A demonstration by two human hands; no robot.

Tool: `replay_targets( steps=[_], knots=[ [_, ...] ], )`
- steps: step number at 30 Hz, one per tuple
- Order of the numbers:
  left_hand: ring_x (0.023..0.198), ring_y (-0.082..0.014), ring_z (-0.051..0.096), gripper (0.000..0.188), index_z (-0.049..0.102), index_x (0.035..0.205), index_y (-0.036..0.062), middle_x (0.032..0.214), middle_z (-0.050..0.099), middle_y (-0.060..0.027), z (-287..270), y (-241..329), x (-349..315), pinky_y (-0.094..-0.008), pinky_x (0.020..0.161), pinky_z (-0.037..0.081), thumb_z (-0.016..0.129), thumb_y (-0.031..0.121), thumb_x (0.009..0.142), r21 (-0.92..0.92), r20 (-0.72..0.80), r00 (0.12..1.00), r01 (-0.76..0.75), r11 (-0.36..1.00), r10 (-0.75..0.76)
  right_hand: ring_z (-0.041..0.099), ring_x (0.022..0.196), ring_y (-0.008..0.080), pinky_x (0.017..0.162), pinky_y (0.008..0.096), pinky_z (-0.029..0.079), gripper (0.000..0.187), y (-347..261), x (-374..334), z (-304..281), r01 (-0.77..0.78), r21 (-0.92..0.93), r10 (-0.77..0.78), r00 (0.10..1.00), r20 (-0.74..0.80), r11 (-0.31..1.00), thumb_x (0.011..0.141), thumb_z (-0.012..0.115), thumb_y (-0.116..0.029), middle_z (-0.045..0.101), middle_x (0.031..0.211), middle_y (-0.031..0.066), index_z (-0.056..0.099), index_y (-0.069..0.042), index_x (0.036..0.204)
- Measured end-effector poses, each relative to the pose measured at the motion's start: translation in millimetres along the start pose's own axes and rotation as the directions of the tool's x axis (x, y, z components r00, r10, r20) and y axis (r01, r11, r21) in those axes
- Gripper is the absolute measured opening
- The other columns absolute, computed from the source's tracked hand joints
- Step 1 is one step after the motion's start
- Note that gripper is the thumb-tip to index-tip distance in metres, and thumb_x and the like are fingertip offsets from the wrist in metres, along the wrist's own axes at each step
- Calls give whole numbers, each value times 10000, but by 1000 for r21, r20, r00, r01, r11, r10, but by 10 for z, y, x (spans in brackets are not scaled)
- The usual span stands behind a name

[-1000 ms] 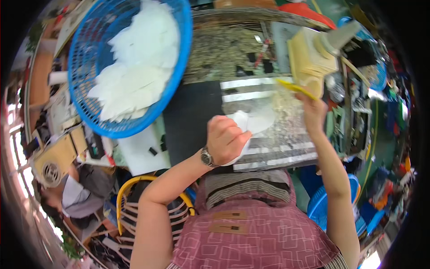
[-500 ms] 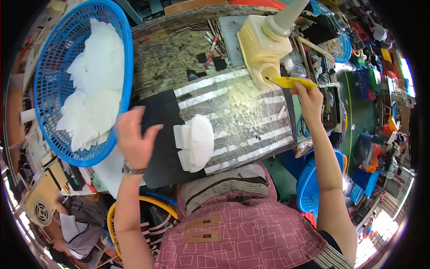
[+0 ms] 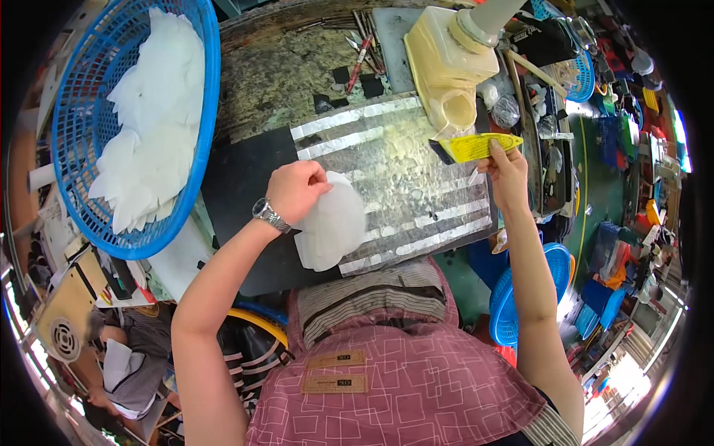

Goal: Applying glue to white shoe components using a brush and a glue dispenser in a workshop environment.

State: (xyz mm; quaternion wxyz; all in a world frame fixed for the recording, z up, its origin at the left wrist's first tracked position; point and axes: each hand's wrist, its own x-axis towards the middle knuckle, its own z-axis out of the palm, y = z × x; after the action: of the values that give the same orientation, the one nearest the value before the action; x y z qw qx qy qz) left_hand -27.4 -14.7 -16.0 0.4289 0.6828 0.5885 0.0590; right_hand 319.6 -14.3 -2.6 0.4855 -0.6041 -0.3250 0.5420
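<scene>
My left hand (image 3: 296, 195), a metal watch on its wrist, has its fingers pinched at the upper edge of a small fanned stack of thin white rounded sheets (image 3: 336, 227). The stack lies at the left side of a board (image 3: 405, 171) with pale stripes and dried glue. In my right hand (image 3: 507, 175) is a yellow-handled brush (image 3: 476, 147), held level above the board's right side, its dark bristle end pointing left. Just beyond the brush stands a cream glue bottle (image 3: 452, 70) with an open round mouth at its foot.
A blue basket (image 3: 210, 111) heaped with white sheets (image 3: 160, 119) stands at the left. Pens and tools (image 3: 364, 56) lie at the back of the worn bench. Another blue basket (image 3: 552, 260) sits low at the right. A person (image 3: 134, 364) is at the lower left.
My left hand has come right and down from beside the basket onto the white sheets, its fingers closing. The brush has moved away from the bottle's mouth, toward me, and turned its broad side up.
</scene>
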Motion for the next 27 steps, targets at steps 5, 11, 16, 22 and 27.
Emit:
replay_targets(
  steps=[5,11,16,22,27],
  knots=[
    [612,-220,573,125,610,716,61,683,590,-74,219,55,297,-307,580,452,614,186,708,-4,-146,976,-165,986,162,597,711,138,650,260,480,153,-24,-272,545,139,-224,-39,916,400,965,803,568,-100,621,786,47,594,-1,917],
    [735,-266,586,135,624,803,76,776,610,-99,255,-15,544,-360,678,460,522,158,767,185,-12,988,-150,971,154,610,802,238,712,288,480,224,235,-55,1003,579,-452,-210,743,635,678,721,598,-14,632,896,105,626,-59,939],
    [721,-252,603,145,644,810,73,752,626,-119,174,-82,549,-335,681,470,552,154,733,64,86,986,-150,987,145,616,797,241,735,305,484,240,334,-473,884,551,-399,60,532,845,733,701,596,-4,631,905,107,630,-67,930],
    [692,-236,604,83,646,709,83,714,622,-99,129,-1,413,-334,654,468,617,145,663,-4,56,997,-50,999,50,621,771,265,690,326,498,262,487,-731,632,660,-423,-110,607,787,621,676,556,17,627,889,140,634,-53,917],
    [658,-221,518,87,614,703,47,694,523,-70,-241,531,-122,-308,566,424,663,49,631,204,-541,627,-549,811,560,602,706,137,648,263,479,155,101,-670,295,-70,-509,158,978,133,858,799,550,-121,636,805,84,612,18,829]
  ],
)
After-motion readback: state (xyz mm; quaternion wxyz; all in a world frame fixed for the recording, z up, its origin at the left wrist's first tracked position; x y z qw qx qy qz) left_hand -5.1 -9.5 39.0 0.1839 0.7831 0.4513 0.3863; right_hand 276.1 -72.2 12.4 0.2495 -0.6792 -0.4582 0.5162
